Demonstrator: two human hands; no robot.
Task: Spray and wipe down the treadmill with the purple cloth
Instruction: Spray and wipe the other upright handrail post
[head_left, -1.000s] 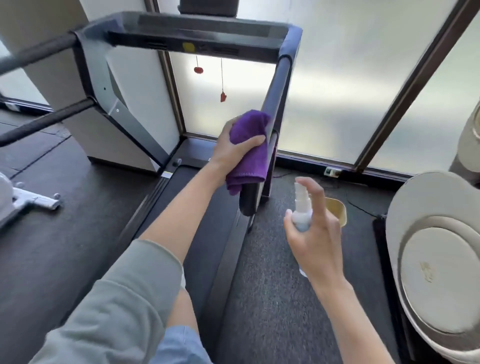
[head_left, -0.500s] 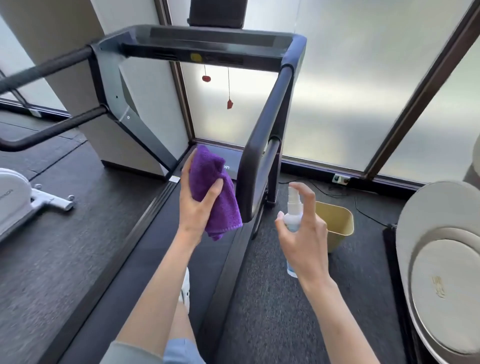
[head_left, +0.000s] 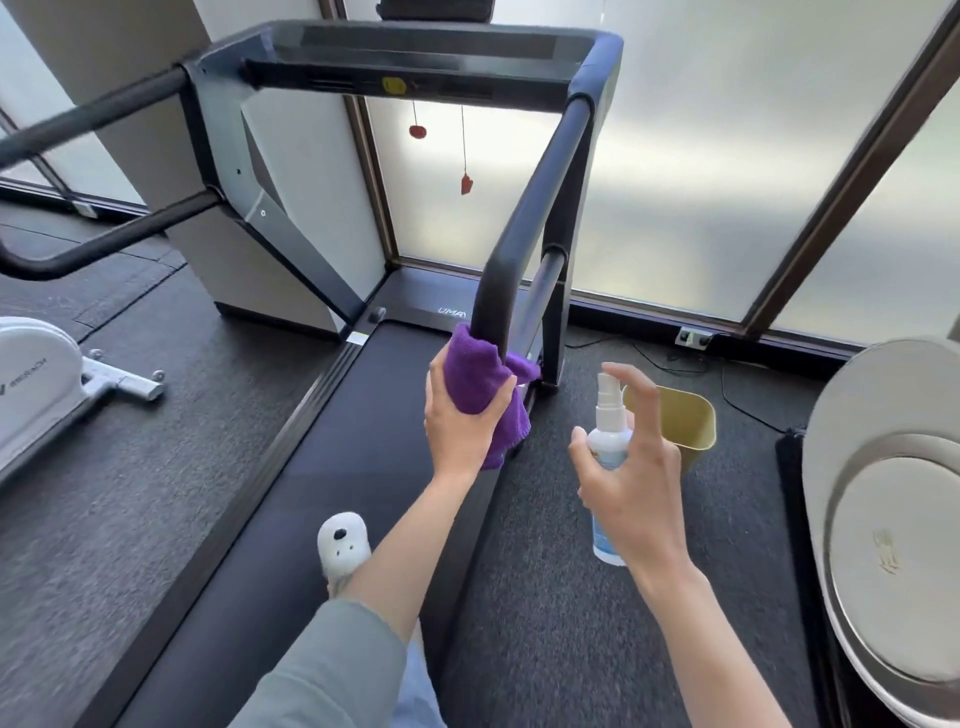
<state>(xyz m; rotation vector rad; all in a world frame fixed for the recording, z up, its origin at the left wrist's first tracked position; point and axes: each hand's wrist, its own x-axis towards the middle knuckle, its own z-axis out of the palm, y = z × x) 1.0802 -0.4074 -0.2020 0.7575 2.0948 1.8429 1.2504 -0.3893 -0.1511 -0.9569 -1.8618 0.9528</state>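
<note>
Floor (head_left: 571, 597): dark speckled carpet, filling the lower frame.
Treadmill (head_left: 332, 467): stands on the floor, centre frame, belt running toward the window.
Bin (head_left: 685, 421): yellow, on the floor right of centre, just beside the treadmill.
White machine (head_left: 36, 374): on the floor, left edge.
Cable (head_left: 727, 384): black, trailing on the floor behind the bin.

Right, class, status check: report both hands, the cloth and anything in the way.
Left hand grips purple cloth on the treadmill's right handrail. Right hand holds spray bottle, finger over nozzle. Nothing blocking the rail.
</note>
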